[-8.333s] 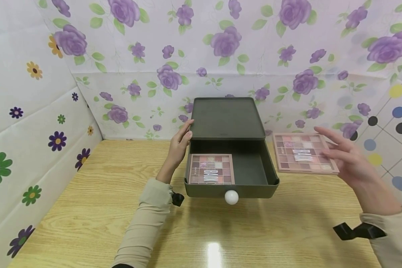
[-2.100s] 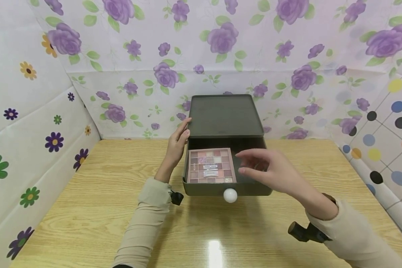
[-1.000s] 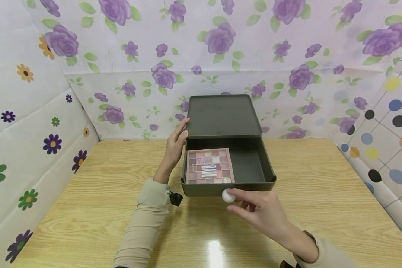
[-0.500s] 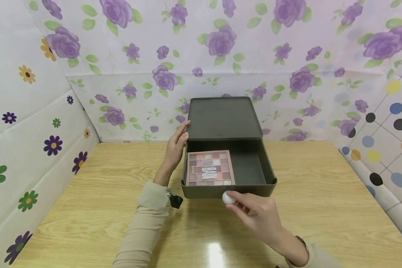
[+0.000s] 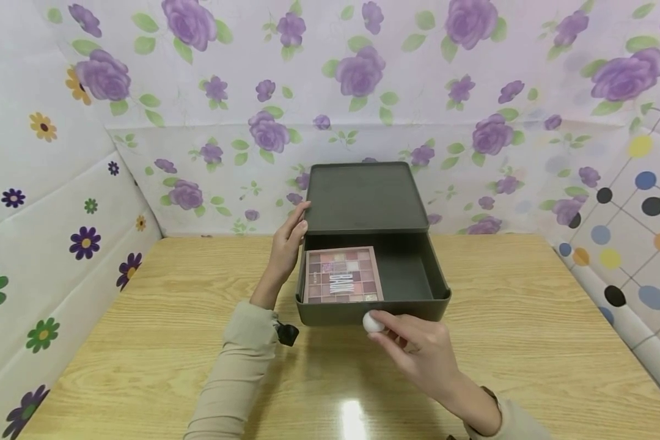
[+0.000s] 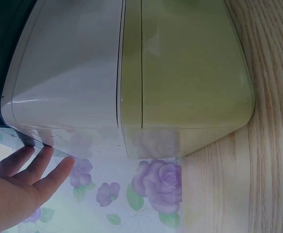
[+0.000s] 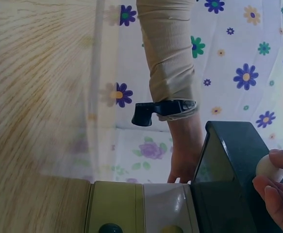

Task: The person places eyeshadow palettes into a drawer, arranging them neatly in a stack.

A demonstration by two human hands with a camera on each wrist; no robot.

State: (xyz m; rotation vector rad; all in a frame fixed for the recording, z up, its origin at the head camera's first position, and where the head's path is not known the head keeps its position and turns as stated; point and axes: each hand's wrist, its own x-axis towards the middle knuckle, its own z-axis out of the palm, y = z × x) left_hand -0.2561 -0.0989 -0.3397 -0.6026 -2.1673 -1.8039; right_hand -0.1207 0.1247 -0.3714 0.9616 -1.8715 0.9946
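Note:
A dark green drawer [image 5: 409, 275] is pulled out at the top of a small drawer cabinet [image 5: 365, 197]. In its left part lies a pink eyeshadow palette [image 5: 342, 275], face up. My right hand [image 5: 426, 354] pinches the round white knob [image 5: 372, 321] on the drawer front between thumb and fingers; the right wrist view also catches the knob [image 7: 270, 168] at its right edge. My left hand [image 5: 283, 252] rests with fairly straight fingers against the cabinet's left side. In the left wrist view those fingers [image 6: 52, 180] touch the cabinet wall.
Below the green drawer, the wrist views show a light grey tier [image 6: 71, 73] and an olive-yellow tier [image 6: 194, 68]. The cabinet stands on a wood-grain table [image 5: 159, 342]. A floral cloth [image 5: 220, 122] hangs close behind it, with patterned cloths at both sides.
Earlier my right hand held a second palette right of the drawer, then reached into the drawer without it. Now it grips the knob. The left hand stays put.

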